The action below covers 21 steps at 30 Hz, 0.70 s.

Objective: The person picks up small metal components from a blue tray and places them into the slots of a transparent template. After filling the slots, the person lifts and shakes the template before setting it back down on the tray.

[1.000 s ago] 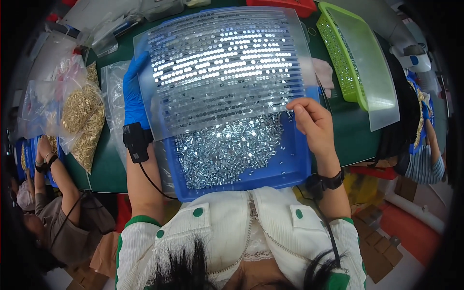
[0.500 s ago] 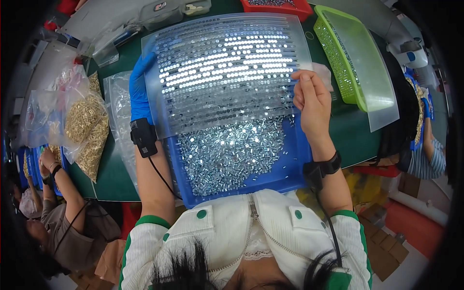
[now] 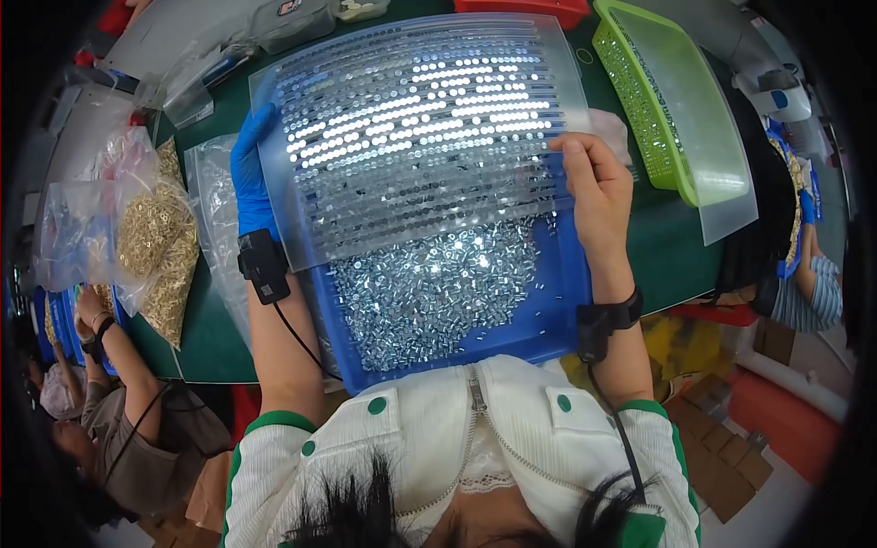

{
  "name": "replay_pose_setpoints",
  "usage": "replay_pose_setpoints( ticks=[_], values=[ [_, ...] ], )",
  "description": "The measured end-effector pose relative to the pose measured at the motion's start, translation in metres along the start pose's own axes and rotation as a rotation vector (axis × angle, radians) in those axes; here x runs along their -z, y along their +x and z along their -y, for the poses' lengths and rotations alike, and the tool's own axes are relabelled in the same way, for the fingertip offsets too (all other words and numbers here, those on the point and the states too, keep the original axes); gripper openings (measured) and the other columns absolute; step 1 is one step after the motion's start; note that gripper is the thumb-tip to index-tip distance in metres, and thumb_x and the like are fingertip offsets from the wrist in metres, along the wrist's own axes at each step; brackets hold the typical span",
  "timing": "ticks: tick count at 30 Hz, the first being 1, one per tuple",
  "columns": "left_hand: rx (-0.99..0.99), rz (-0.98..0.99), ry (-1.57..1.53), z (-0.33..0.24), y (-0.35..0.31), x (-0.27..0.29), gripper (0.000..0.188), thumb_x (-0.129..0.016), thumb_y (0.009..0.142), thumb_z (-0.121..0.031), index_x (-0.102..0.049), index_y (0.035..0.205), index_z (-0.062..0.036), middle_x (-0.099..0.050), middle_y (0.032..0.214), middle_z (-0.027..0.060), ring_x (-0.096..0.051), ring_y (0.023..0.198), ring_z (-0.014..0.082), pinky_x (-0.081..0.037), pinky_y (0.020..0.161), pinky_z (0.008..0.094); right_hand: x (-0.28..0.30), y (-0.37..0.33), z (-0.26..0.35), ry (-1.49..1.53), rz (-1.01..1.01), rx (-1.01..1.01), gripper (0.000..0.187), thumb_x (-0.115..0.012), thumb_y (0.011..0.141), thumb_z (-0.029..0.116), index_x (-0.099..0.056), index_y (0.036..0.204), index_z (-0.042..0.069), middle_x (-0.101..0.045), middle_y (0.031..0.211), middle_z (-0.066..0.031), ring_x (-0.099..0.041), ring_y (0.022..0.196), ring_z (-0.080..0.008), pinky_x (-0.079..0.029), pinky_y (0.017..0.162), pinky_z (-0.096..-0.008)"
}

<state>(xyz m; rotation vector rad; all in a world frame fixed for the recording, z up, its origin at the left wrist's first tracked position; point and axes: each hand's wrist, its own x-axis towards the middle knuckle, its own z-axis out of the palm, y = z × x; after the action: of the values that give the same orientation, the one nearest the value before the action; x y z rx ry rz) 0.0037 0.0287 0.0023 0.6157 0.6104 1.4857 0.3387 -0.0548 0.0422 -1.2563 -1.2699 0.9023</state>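
Note:
A translucent plastic sheet (image 3: 306, 224) with many rows of small round metal pieces (image 3: 420, 119) spans the space between my hands. My left hand (image 3: 253, 173), in a blue glove, is closed on its left edge, with some fingers hidden beneath the sheet. My bare right hand (image 3: 598, 183) is closed in a pinch at the right ends of the rows. Whatever lies between those fingertips is too small to make out. Under the sheet's near edge, a blue tray (image 3: 562, 310) holds a heap of loose, shiny metal pieces (image 3: 429, 301).
A green basket (image 3: 653, 146) of metal pieces stands at the right, with another translucent sheet (image 3: 726, 155) against it. Bags of gold-coloured parts (image 3: 155, 237) lie at the left. Behind are a red tray (image 3: 530, 9) and a clear box (image 3: 292, 23). Other people work at both sides.
The sheet and my left hand have shifted slightly left. My right hand stays at the right ends of the rows, still pinched.

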Motion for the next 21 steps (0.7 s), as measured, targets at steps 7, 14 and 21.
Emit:
replay_pose_setpoints(
  ticks=[7,14,21],
  values=[
    [0.045,0.044,-0.079,0.0,0.0,0.003,0.051,-0.047,0.086,-0.01,-0.033,0.133,0.0026,-0.037,0.136,0.0151,-0.037,0.125,0.0235,-0.025,0.107,0.0341,-0.004,0.004,0.004,-0.278,0.219,0.055,0.01,-0.06,0.084,0.01,-0.063,0.091,0.003,-0.036,0.058,0.0097,-0.032,0.052,-0.0005,-0.025,0.047,-0.0183],
    [0.044,0.059,-0.094,-0.001,0.0,0.005,0.051,-0.048,0.086,-0.01,-0.034,0.133,0.0029,-0.041,0.133,0.0165,-0.041,0.123,0.0246,-0.029,0.106,0.0346,-0.024,0.008,0.017,-0.623,0.373,0.295,0.017,-0.066,0.074,0.009,-0.063,0.091,0.006,-0.038,0.055,-0.0009,-0.037,0.048,-0.0094,-0.031,0.046,-0.0264],
    [0.01,0.042,-0.074,-0.001,-0.003,-0.005,0.05,-0.048,0.086,-0.011,-0.035,0.132,0.0021,-0.043,0.131,0.0183,-0.044,0.119,0.0268,-0.033,0.104,0.0364,-0.029,0.011,0.022,-0.671,0.385,0.286,0.012,-0.066,0.075,0.008,-0.062,0.086,0.005,-0.041,0.055,-0.0007,-0.039,0.049,-0.0101,-0.031,0.046,-0.0259]
  ],
)
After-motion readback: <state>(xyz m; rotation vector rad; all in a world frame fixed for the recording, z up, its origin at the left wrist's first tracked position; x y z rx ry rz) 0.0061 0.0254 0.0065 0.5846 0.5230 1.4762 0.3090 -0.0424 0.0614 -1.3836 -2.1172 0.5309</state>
